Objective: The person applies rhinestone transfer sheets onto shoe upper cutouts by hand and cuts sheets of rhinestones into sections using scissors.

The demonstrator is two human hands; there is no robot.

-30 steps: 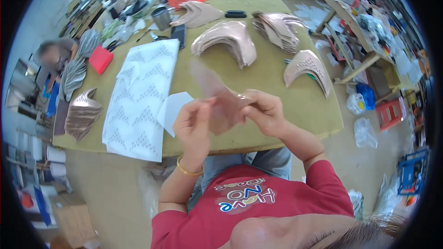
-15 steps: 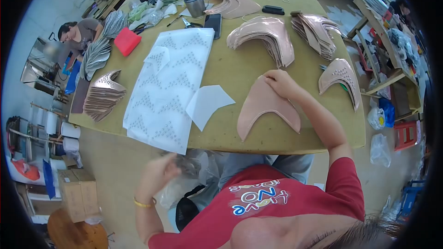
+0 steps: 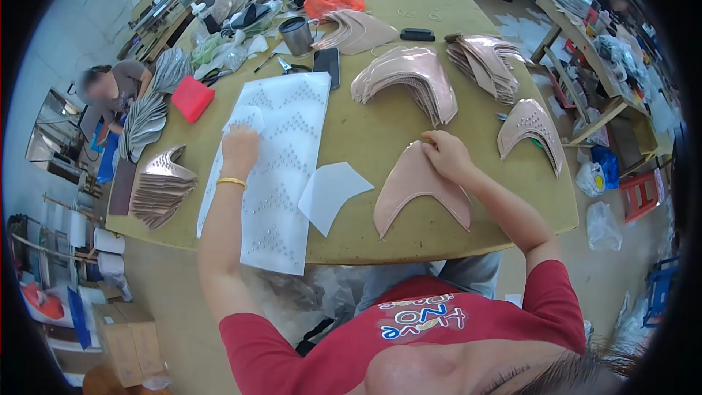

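My left hand (image 3: pixel 241 149) is over the large white rhinestone transfer sheet (image 3: pixel 292 168). Its bent fingers close on the lower edge of a small rhinestone sheet (image 3: pixel 247 115) lying on top; the fingertips are partly hidden. On the table's right half, my right hand (image 3: pixel 446 153) pinches the upper tip of a pink, curved shoe upper (image 3: pixel 409 184), which lies flat with its two legs toward me. Between the large sheet and this upper lies a plain white backing paper (image 3: pixel 333 196). Another upper (image 3: pixel 534 130), dotted with rhinestones, rests farther right.
Stacked pink uppers (image 3: pixel 411 73) and a second stack (image 3: pixel 486 66) sit beyond my right hand. At left is a studded stack (image 3: pixel 164 190). A phone (image 3: pixel 327 66), pliers (image 3: pixel 292 66), metal mug (image 3: pixel 295 35) and red pouch (image 3: pixel 192 100) lie farther back. Another person (image 3: pixel 121 91) works at left.
My left hand has moved from below the table edge up onto the small rhinestone sheet. My right hand still holds the upper's tip. The view has shifted slightly.
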